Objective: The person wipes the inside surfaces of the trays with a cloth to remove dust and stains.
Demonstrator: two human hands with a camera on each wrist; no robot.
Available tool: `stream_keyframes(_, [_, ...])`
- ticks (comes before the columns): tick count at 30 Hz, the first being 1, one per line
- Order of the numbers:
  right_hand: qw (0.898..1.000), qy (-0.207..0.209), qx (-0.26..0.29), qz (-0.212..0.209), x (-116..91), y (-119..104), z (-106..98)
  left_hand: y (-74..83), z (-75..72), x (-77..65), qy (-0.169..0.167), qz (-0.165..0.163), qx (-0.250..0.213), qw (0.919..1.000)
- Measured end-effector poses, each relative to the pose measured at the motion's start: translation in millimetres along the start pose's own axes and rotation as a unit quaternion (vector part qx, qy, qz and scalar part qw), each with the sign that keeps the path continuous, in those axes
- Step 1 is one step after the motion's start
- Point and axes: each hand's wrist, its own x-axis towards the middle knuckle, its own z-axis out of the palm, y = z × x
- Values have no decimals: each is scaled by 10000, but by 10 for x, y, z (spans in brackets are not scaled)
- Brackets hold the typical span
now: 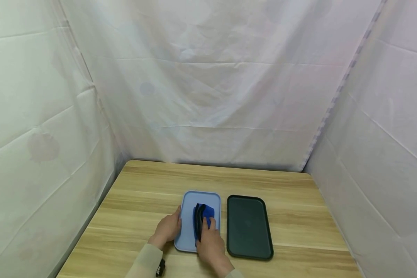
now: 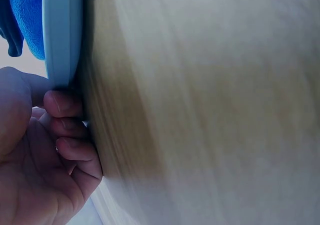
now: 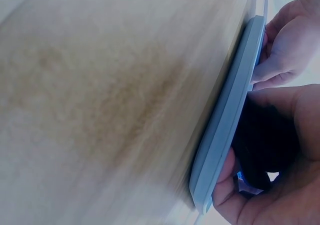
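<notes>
A folded blue-and-black cloth lies on the light blue tray. Its blue part looks like terry towelling in the left wrist view, and dark strips run along its left side. My right hand grips the near part of the cloth, thumb and fingers curled round the black portion in the right wrist view. At the tray's left edge, my left hand holds the rim, thumb above and fingertips at the side close to the tabletop. The palm of the right hand hides the cloth's near end.
A dark green tray lies just right of the light blue one, a narrow gap between them. Both stand on a wood-grain table. White cloth sheets enclose it at the back and on both sides.
</notes>
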Motion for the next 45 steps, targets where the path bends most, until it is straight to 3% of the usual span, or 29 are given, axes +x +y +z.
stream_keyframes(45, [9989,437,97,-120,152,42,-52,-14,-21,10,-192,230,88,9995])
